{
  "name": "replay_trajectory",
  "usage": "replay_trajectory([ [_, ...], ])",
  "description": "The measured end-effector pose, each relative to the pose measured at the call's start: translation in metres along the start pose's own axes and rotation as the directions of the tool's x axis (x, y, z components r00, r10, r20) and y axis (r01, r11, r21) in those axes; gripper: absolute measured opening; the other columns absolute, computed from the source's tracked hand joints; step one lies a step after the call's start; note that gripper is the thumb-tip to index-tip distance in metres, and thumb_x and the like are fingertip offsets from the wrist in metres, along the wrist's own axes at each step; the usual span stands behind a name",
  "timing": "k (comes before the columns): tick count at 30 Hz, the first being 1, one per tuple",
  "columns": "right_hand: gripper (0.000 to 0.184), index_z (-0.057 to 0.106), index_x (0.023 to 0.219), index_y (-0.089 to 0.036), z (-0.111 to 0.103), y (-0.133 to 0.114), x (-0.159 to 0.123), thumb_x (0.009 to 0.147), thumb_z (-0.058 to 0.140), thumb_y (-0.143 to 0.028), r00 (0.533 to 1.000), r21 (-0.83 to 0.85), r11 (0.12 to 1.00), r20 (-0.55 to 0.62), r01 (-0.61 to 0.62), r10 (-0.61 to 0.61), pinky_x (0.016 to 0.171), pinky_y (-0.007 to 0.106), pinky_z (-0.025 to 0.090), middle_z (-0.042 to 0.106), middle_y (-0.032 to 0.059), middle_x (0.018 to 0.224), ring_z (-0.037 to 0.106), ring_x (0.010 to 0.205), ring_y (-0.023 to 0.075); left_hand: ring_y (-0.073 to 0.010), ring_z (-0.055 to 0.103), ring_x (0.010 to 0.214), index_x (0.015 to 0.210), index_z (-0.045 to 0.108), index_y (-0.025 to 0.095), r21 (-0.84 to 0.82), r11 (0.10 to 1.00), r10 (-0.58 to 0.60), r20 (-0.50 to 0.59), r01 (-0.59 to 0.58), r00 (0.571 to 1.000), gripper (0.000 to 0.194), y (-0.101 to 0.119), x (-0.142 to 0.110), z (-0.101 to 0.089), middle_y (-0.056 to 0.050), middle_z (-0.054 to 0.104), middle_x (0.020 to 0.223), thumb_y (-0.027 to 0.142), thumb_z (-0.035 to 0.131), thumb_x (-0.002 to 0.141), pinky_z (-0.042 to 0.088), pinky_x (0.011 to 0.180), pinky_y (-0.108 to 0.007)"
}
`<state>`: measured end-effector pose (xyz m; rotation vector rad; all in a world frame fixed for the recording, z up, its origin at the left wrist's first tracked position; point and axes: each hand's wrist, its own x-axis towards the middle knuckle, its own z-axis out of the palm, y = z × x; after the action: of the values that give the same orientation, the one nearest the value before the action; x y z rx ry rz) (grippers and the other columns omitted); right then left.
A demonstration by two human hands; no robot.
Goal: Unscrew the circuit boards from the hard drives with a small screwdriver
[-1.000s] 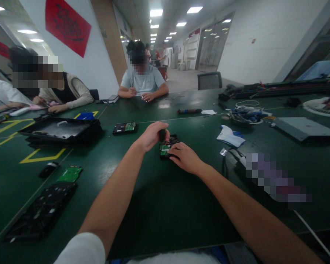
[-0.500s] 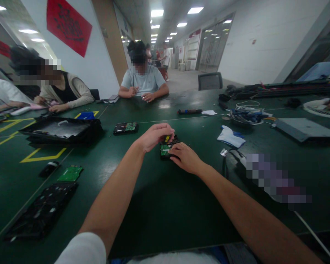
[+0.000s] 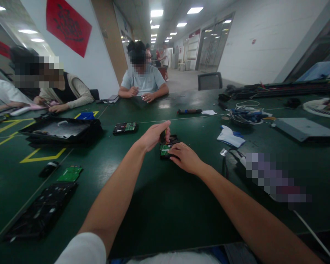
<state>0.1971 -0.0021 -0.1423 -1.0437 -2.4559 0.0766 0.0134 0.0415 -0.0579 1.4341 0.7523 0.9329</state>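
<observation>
Wrapping its fingers around a dark-handled tool [image 3: 162, 138], the left hand [image 3: 152, 137] is holding it over a hard drive [image 3: 164, 151], while the right hand [image 3: 185, 157] is gripping the drive's edge, probably keeping it from sliding on the table [image 3: 159, 209]. The drive is lying between both hands. Farther out, a second drive [image 3: 125, 128] and a glove [image 3: 229, 138] are resting aside, likely leaving working room. Unlike the earlier frame, the left hand is showing a changed twist, exposing less yellow on the handle.

from the person's head, one camera looks forward and down across the table [image 3: 159, 209] from close above.
</observation>
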Motion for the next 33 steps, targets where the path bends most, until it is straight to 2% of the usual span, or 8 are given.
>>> replay_trajectory([
  [2,0.022,0.073,0.117,-0.019,0.0,0.0,0.0,0.098,0.063,-0.022,1.0,-0.004,1.0,0.004,-0.007,0.007,0.098,0.046,0.05,0.067,0.0126,0.114,0.057,0.108,0.0276,-0.0144,0.054,0.063,0.063,0.06,0.018,0.068,0.996,0.052,-0.028,-0.05,0.998,0.049,0.0,0.001,-0.004,-0.001,0.056,0.064,0.06,0.066,0.086,0.045,0.067,-0.029],
  [5,0.023,0.073,0.117,-0.017,0.001,0.001,0.0,0.098,0.063,-0.022,1.0,-0.011,1.0,0.004,-0.013,0.013,0.098,0.045,0.05,0.067,0.0128,0.115,0.056,0.109,0.0278,-0.0142,0.054,0.065,0.064,0.063,0.018,0.145,0.986,0.091,-0.015,-0.088,0.996,0.046,0.002,-0.001,-0.008,-0.001,0.058,0.066,0.056,0.065,0.088,0.044,0.069,-0.029],
  [9,0.022,0.074,0.117,-0.018,0.002,0.002,0.0,0.097,0.064,-0.022,1.0,-0.016,1.0,-0.003,-0.003,0.003,0.098,0.046,0.05,0.067,0.0129,0.114,0.057,0.107,0.0275,-0.0145,0.056,0.066,0.072,0.063,0.017,0.132,0.99,0.047,0.07,-0.056,0.996,0.039,0.008,-0.005,-0.006,-0.001,0.061,0.066,0.053,0.07,0.086,0.044,0.068,-0.028],
  [12,0.022,0.074,0.116,-0.019,0.003,0.002,0.0,0.096,0.065,-0.021,1.0,-0.011,1.0,-0.009,-0.001,0.001,0.098,0.046,0.05,0.067,0.0125,0.113,0.058,0.106,0.0274,-0.014,0.056,0.062,0.073,0.061,0.018,0.091,0.996,0.015,0.087,-0.023,0.996,0.039,0.01,-0.007,-0.003,-0.001,0.06,0.064,0.053,0.07,0.086,0.045,0.066,-0.029],
  [18,0.021,0.074,0.116,-0.019,0.001,0.0,0.0,0.097,0.065,-0.021,1.0,-0.009,1.0,-0.004,0.0,0.0,0.097,0.046,0.051,0.067,0.0117,0.112,0.057,0.106,0.0272,-0.0147,0.056,0.059,0.07,0.059,0.018,0.015,1.0,0.008,0.063,-0.009,0.998,0.047,0.008,-0.004,-0.01,0.0,0.056,0.059,0.061,0.068,0.087,0.047,0.065,-0.03],
  [22,0.023,0.073,0.118,-0.017,0.0,-0.001,0.0,0.097,0.064,-0.021,1.0,-0.011,1.0,0.005,-0.011,0.011,0.096,0.046,0.051,0.067,0.0127,0.114,0.057,0.108,0.0278,-0.0156,0.057,0.067,0.062,0.06,0.017,0.094,0.993,0.072,-0.008,-0.071,0.997,0.053,0.008,-0.003,-0.022,-0.004,0.06,0.068,0.064,0.066,0.087,0.047,0.07,-0.03],
  [26,0.024,0.073,0.119,-0.018,0.0,0.0,0.0,0.097,0.064,-0.021,1.0,-0.007,1.0,0.004,-0.011,0.011,0.097,0.046,0.051,0.067,0.0126,0.114,0.057,0.109,0.0276,-0.016,0.058,0.069,0.067,0.065,0.016,0.152,0.987,0.05,-0.018,-0.046,0.999,0.049,0.01,-0.004,-0.03,-0.005,0.062,0.07,0.06,0.064,0.089,0.046,0.069,-0.029],
  [33,0.024,0.074,0.118,-0.017,0.001,0.003,-0.002,0.096,0.065,-0.019,1.0,0.015,1.0,-0.005,-0.013,0.013,0.097,0.046,0.051,0.067,0.013,0.114,0.057,0.109,0.0269,-0.0128,0.055,0.058,0.07,0.062,0.017,0.035,0.999,0.041,-0.095,-0.038,0.995,0.036,0.009,-0.003,-0.03,0.0,0.054,0.06,0.046,0.068,0.09,0.045,0.062,-0.027],
])
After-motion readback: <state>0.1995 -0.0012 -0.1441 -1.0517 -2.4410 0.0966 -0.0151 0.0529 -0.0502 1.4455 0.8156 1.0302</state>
